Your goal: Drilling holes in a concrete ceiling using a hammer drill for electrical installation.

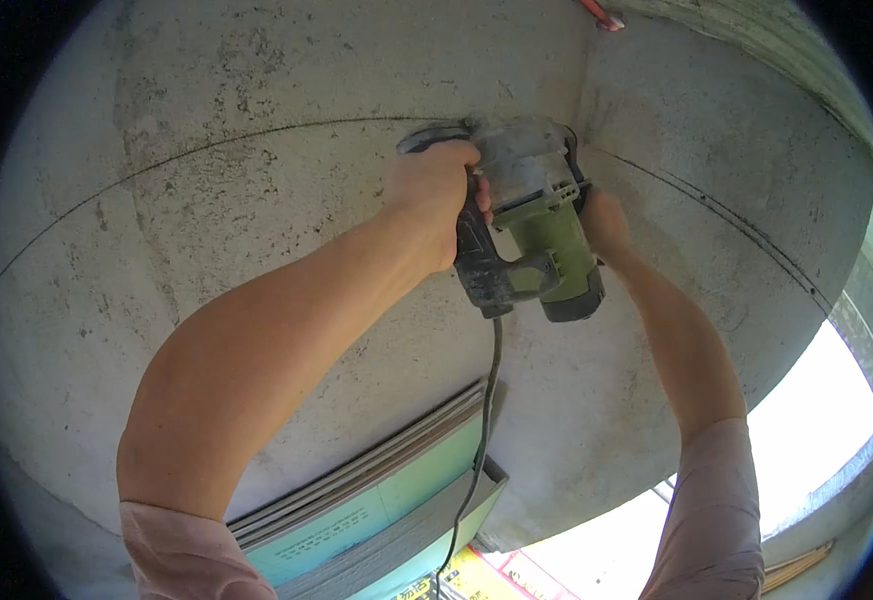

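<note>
A green and black corded power tool, which looks like a wall chaser (546, 235), is held up against the concrete wall by both my hands, close to the inside corner. My left hand (434, 190) is closed round its black handle. On the tool's other side, my right hand (604, 225) grips it, with the fingers mostly hidden behind the body. A dusty, see-through guard (521, 150) covers the tool's upper part. Its black cord (489, 400) hangs from the bottom of the handle. A thin dark line (226, 140) runs along the wall to the tool.
Stacked green-faced boards (356, 530) lean against the wall below. More dark lines (726, 210) cross the right-hand wall. Bright light enters through an opening (826, 430) at the lower right. A short red tube (601, 14) sticks out near the top.
</note>
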`<move>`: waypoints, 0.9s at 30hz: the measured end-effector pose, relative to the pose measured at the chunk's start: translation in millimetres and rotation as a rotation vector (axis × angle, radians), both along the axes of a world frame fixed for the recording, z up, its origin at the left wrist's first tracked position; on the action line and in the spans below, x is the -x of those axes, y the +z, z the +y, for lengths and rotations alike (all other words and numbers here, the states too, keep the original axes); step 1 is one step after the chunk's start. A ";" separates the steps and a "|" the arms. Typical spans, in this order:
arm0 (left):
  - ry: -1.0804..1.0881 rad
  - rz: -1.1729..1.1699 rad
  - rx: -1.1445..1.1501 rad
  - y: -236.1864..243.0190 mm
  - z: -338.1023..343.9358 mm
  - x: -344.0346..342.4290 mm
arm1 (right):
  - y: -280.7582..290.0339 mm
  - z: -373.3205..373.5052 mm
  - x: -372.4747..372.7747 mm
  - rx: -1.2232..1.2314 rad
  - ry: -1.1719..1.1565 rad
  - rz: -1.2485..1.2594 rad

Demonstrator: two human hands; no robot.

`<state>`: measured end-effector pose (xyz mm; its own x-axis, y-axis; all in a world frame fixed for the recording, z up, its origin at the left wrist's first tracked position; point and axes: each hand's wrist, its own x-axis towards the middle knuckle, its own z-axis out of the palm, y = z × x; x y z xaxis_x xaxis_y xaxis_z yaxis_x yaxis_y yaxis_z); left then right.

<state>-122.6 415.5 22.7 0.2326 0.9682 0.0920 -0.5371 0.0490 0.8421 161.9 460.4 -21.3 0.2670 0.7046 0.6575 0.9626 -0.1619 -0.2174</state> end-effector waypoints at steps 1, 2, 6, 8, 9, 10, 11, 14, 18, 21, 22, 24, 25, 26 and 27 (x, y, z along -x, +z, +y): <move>-0.013 -0.035 0.012 -3.3 -0.4 -1.7 | 0.7 0.5 -4.2 0.007 -0.006 -0.002; -0.018 -0.038 0.020 -6.0 -0.9 -3.1 | 1.8 0.2 -9.0 0.016 0.030 -0.042; -0.010 -0.025 0.020 -10.6 -0.6 -7.5 | 1.2 0.4 -8.2 0.024 0.054 -0.076; -0.024 -0.004 0.014 -8.1 -2.1 -7.1 | 2.6 4.5 -16.9 0.038 0.115 -0.091; -0.013 -0.004 0.024 -5.6 -2.1 -7.5 | 4.2 6.9 -22.4 0.045 0.177 -0.097; 0.001 -0.006 0.037 -5.2 -1.5 -9.3 | 5.6 7.7 -29.7 0.058 0.181 -0.105; 0.005 -0.014 0.050 -6.3 -1.9 -11.6 | 7.4 7.8 -37.6 0.078 0.160 -0.128; 0.003 -0.061 0.065 -8.6 -3.8 -17.1 | 8.5 14.1 -48.0 0.100 0.146 -0.169; 0.009 -0.076 0.045 -2.8 -5.1 -18.5 | 11.9 15.4 -57.1 0.112 0.223 -0.220; 0.039 -0.055 0.009 3.1 -7.1 -28.3 | 15.9 11.6 -53.0 0.047 0.313 -0.105; 0.046 -0.050 0.003 3.1 -7.4 -31.2 | 15.9 13.6 -57.5 0.049 0.312 -0.102; 0.062 -0.048 -0.013 0.9 -3.8 -27.1 | 19.1 20.5 -67.5 0.051 0.339 -0.206; 0.081 -0.052 -0.032 -1.3 -2.4 -23.7 | 19.4 21.1 -63.5 0.054 0.340 -0.201; 0.081 -0.047 -0.027 -4.2 -2.0 -22.5 | 19.8 22.5 -59.0 0.079 0.327 -0.215; 0.102 -0.033 -0.002 -7.5 -1.6 -21.5 | 19.5 21.2 -56.2 0.105 0.315 -0.229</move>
